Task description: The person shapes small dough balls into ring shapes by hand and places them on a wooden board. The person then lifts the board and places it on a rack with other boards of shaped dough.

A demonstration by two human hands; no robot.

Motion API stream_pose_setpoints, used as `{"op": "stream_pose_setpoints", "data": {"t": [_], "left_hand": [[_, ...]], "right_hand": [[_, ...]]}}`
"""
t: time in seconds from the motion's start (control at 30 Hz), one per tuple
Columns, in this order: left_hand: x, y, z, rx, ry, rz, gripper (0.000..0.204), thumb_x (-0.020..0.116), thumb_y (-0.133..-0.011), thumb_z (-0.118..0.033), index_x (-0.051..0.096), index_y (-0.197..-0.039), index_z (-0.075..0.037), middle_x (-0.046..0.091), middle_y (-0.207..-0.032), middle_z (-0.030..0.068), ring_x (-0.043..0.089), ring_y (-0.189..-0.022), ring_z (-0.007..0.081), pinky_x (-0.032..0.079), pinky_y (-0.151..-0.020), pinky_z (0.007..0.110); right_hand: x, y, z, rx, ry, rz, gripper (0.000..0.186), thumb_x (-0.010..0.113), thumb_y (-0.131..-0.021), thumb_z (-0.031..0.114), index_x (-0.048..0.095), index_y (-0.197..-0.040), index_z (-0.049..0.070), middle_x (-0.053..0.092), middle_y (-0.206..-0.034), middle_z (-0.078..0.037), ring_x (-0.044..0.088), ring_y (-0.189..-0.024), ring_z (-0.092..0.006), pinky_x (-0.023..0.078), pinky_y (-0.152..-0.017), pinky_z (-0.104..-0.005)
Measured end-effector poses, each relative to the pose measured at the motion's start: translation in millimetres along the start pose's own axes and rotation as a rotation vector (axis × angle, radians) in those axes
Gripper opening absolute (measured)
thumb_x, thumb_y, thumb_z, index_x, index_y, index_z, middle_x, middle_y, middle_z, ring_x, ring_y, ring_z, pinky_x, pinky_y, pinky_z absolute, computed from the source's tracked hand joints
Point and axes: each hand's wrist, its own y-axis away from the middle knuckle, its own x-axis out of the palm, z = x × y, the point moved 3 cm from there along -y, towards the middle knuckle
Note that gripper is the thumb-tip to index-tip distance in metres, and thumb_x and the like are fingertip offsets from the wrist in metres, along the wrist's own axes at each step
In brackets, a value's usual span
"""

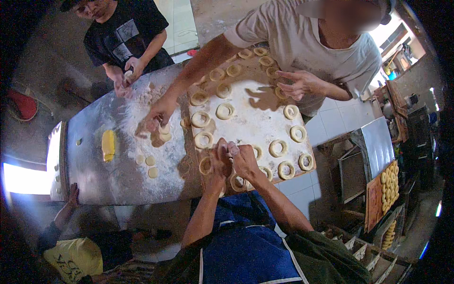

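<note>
Shaping of dough over a floured wooden board (pixel 253 125), seen from above. The left hand (pixel 220 158) and right hand (pixel 244 162) are brought together above the near part of the board, fingers curled and fingertips meeting; whether dough is pinched between them cannot be told. Dough rings (pixel 271 148) are laid out on the board around the hands, one partly covered beside the left hand and another half-hidden ring (pixel 233 182) beneath the right wrist.

To the left, on the grey counter (pixel 90 173), dough discs (pixel 152 173) and a yellow block (pixel 108 146) are seen; a co-worker's hand (pixel 161 113) is held over further discs.

Several faults may be foreseen. Rings beneath the wrists could be flattened or dragged out of round if the forearms were lowered. Should dough be held at the fingertips, its wall could be thinned or its join left weak by uneven pressure. Sticking could be caused where flour is thin. The corner ring (pixel 300 162) could be pushed over the edge by a careless elbow, and the hands could be jostled by the co-worker's outstretched arm (pixel 203 66).
</note>
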Motion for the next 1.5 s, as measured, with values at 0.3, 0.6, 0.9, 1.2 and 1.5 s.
{"op": "stream_pose_setpoints", "data": {"t": [0.3, 0.6, 0.9, 1.2, 1.5], "left_hand": [[1.9, -40.8, -17.7, 0.258, -0.368, -0.11, 0.031, 0.045, -0.097, -0.03, 0.058, -0.102, -0.002, 0.059, -0.091, 0.023, 0.059, -0.091, 0.0338, 0.046, -0.077, 0.044], [14.0, -101.5, 4.6, 0.24, -0.844, 0.078, 0.027, 0.066, -0.08, -0.015, 0.062, -0.103, 0.0, 0.064, -0.098, 0.0237, 0.059, -0.098, 0.0417, 0.044, -0.087, 0.052], [-72.5, -54.4, 14.7, 0.424, -0.977, -0.299, 0.036, 0.067, -0.081, -0.022, 0.064, -0.113, -0.006, 0.07, -0.093, 0.016, 0.065, -0.089, 0.0364, 0.049, -0.084, 0.047], [-254.3, -32.2, 98.8, 0.107, -0.87, -0.481, 0.026, 0.067, -0.081, -0.009, 0.061, -0.106, -0.005, 0.062, -0.097, 0.014, 0.06, -0.092, 0.0336, 0.047, -0.081, 0.043], [-256.8, -5.8, 23.8, 0.025, 0.063, -0.171, 0.029, 0.069, -0.088, -0.02, 0.068, -0.108, 0.001, 0.069, -0.094, 0.0107, 0.064, -0.087, 0.0164, 0.051, -0.077, 0.031]], "right_hand": [[-24.9, -29.6, -5.9, -0.208, -0.106, -0.047, 0.033, 0.066, -0.081, 0.03, 0.062, -0.083, -0.003, 0.061, -0.07, -0.013, 0.056, -0.063, -0.0208, 0.046, -0.06, -0.0374], [-29.4, -56.0, -35.4, -0.165, 0.485, -0.127, 0.053, 0.072, -0.071, 0.012, 0.053, -0.12, 0.002, 0.064, -0.091, -0.022, 0.063, -0.086, -0.0386, 0.051, -0.076, -0.0455], [-16.3, -3.1, 25.0, -0.19, 0.274, -0.056, 0.037, 0.067, -0.076, 0.007, 0.06, -0.113, 0.006, 0.061, -0.086, -0.014, 0.059, -0.076, -0.0269, 0.048, -0.07, -0.037], [89.6, 10.1, 52.6, -0.234, 0.137, 0.173, 0.029, 0.065, -0.083, 0.012, 0.063, -0.11, 0.005, 0.063, -0.082, -0.01, 0.06, -0.073, -0.0184, 0.05, -0.068, -0.0319], [202.5, -17.7, 95.5, -0.152, -0.164, 0.167, 0.033, 0.07, -0.086, 0.022, 0.067, -0.112, 0.001, 0.071, -0.098, -0.015, 0.069, -0.087, -0.0223, 0.054, -0.079, -0.0333]]}}
